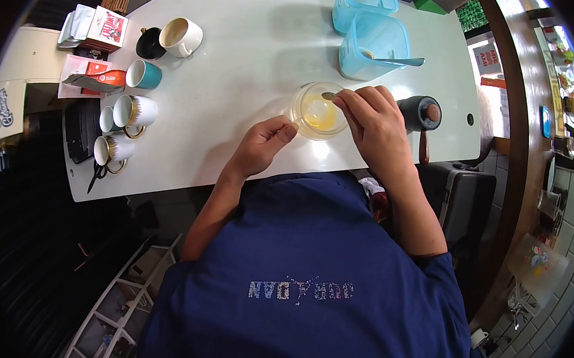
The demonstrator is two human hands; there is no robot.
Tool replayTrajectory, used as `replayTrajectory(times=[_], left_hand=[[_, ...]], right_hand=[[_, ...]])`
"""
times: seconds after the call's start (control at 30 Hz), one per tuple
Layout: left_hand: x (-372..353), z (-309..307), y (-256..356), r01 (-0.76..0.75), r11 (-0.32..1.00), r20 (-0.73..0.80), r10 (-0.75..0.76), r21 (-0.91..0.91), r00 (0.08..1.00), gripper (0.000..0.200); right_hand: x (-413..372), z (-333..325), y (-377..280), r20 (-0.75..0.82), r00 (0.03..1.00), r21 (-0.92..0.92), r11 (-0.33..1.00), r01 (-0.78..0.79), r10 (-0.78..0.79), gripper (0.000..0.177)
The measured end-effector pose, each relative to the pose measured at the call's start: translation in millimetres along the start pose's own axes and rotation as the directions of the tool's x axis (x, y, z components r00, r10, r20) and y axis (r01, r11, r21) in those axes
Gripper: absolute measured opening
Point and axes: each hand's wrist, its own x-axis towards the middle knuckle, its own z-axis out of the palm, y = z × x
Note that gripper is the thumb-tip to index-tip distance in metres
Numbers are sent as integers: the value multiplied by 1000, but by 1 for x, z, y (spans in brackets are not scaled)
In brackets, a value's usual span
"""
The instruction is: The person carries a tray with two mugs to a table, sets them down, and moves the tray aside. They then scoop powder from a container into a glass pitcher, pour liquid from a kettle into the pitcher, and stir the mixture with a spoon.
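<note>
A round clear container (296,110) with yellowish liquid in its bottom stands on the white table in front of me. My left hand (263,145) is closed at its left side, thumb and fingers pressed together on the rim or a handle; which one I cannot make out. Over the container's right edge, my right hand (375,122) pinches a small metallic spoon (329,96). Most of the spoon is hidden by the fingers. Right of that hand stands a dark cylindrical pot (419,113) with a brown knob and a wooden handle.
Two light-blue plastic tubs (374,49) stand at the back, one with a metal utensil (402,60) across it. Along the left edge are a cream mug (180,37), a teal cup (144,74), white-and-gold mugs (136,111), packets (101,76) and black scissors (96,175).
</note>
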Motion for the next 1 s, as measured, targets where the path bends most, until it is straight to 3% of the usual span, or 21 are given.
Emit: replayTrajectory(times=[0.13,0.37,0.57,0.67,0.73,0.87,1.0], left_hand=[[0,0,-2,11,1000,0,-11,-16,1000,30],[0,1,-3,14,1000,7,-14,-14,1000,30],[0,1,-1,-10,1000,-22,10,-17,1000,31],[-1,-1,-2,-6,1000,-26,6,-2,1000,31],[0,-2,-3,-18,1000,-10,18,-5,1000,31],[0,0,-2,-28,999,-3,28,-19,1000,30],[1,1,-4,0,999,-7,0,-42,1000,31]], right_hand=[[-1,4,0,-19,999,72,997,-25,27,9],[-1,5,2,-57,998,7,999,-31,31,9],[-4,5,-6,-11,999,136,989,-49,51,9],[-5,0,-7,42,997,98,993,-64,60,10],[-3,-2,-6,3,999,-1,999,-48,48,9],[-2,6,-2,-53,997,-3,999,-51,51,8],[-3,9,-4,-31,997,114,991,-66,70,8]])
